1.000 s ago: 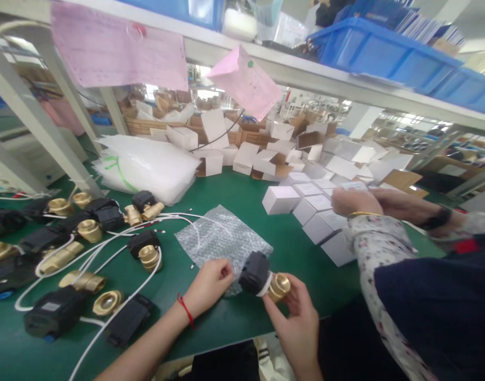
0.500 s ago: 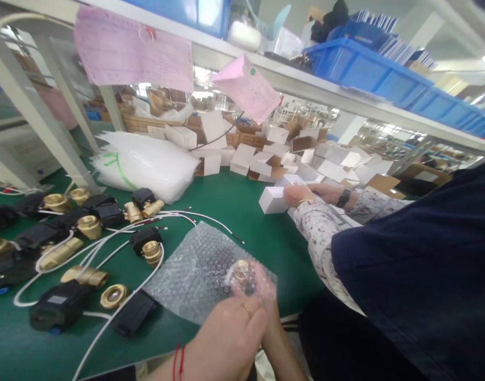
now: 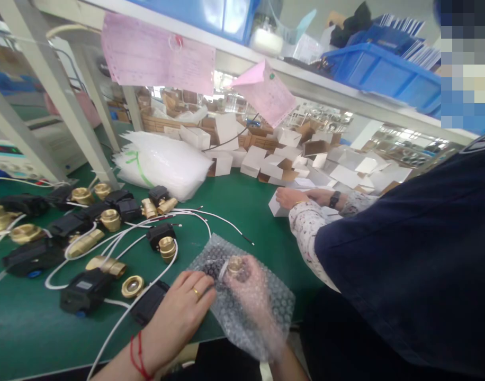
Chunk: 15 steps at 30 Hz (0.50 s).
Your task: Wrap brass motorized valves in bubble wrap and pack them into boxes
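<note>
Right hand [image 3: 248, 288] inside clear bubbly film bag [image 3: 276, 307], clamped on round brass-and-black valve [image 3: 235, 264] toward bag's 11 o'clock. Left hand [image 3: 182, 304] at bag's 9 o'clock, fingers bent, can't tell if gripping. Smooth green bench [image 3: 238, 211]. Boxy black-plastic, brass spare valves [image 3: 83, 293], 9 o'clock; white card boxes [image 3: 253, 161], 1 o'clock.

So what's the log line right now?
right hand: holding black-and-brass valve, seen through clear bubble wrap | left hand: at wrap's left edge
</note>
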Each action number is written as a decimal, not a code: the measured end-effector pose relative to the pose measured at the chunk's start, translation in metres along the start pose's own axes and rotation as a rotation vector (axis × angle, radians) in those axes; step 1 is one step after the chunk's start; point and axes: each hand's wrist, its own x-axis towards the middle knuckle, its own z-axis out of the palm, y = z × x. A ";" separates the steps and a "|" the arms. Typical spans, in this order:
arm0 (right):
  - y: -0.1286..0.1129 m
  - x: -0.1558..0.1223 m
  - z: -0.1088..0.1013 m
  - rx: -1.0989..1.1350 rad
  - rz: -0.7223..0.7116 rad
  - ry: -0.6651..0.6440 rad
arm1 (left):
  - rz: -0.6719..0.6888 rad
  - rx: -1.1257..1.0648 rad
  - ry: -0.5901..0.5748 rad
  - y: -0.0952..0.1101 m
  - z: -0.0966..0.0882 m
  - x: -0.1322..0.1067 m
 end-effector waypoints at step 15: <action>-0.010 0.003 -0.043 0.035 -0.145 0.032 | -0.269 -0.451 -0.189 -0.003 0.025 -0.004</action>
